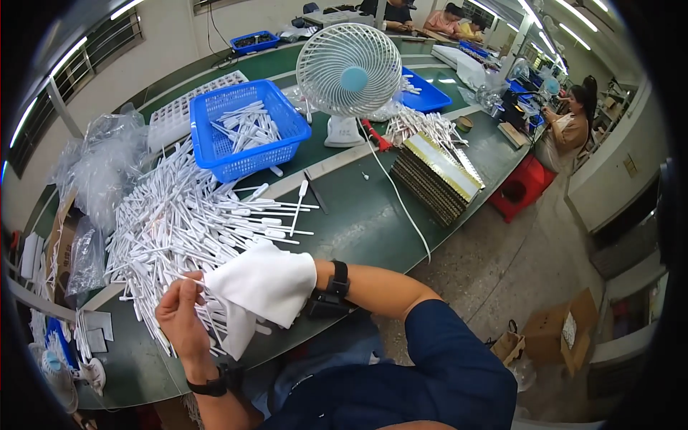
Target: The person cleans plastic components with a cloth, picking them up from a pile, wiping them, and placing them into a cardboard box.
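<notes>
My left hand (183,312) is closed, thumb and fingertips pinching a thin white stick (192,279). The stick runs toward a folded white cloth (261,279), which covers my right hand so that its fingers are hidden. The cloth bunches around that hand and narrows where it meets the stick, with a loose flap hanging below. Both hands are over the near part of a large heap of white sticks (161,222), many with one broader end. A single stick (299,208) lies apart on the heap's right side.
A blue basket (251,168) holding more sticks stands behind the heap. Beyond it are a white fan (349,79) with a trailing cord and a stack of gold-edged panels (437,175). Plastic bags (107,168) lie at left. A co-worker (573,122) sits at far right.
</notes>
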Motion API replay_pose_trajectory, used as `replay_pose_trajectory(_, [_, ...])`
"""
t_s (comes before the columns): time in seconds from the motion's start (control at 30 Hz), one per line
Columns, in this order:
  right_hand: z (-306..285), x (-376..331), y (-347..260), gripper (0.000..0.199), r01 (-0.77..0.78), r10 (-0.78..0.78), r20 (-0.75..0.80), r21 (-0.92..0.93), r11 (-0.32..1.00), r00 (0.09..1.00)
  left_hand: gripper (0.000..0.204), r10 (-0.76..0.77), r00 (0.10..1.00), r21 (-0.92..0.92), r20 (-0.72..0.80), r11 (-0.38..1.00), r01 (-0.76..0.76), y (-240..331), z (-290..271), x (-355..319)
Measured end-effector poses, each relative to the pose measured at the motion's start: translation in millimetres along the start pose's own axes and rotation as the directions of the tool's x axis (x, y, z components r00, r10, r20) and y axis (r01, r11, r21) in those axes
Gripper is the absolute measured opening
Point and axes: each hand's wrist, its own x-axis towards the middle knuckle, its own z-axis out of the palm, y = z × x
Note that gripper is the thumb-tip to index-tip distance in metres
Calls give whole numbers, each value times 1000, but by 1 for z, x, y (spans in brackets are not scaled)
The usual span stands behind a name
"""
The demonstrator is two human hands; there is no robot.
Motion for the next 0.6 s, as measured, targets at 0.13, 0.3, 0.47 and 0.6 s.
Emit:
replay_pose_trajectory(0.13, [5,15,27,40,154,-156,-5,-126,980,988,21,37,985,16,-169,999,-35,3,-29,5])
replay_pose_trajectory(0.3, [-7,11,26,46,314,-318,37,-305,899,947,19,38,995,-170,-93,984,-54,6,-4,14])
replay_pose_trajectory(0.47, [13,6,34,44,122,-126,-6,-208,971,992,16,7,995,-241,-96,970,-31,4,0,-2])
replay_pose_trajectory(0.6, [14,5,26,37,-64,59,63,72,995,996,15,-17,996,-247,-85,969,-5,-1,-4,-6])
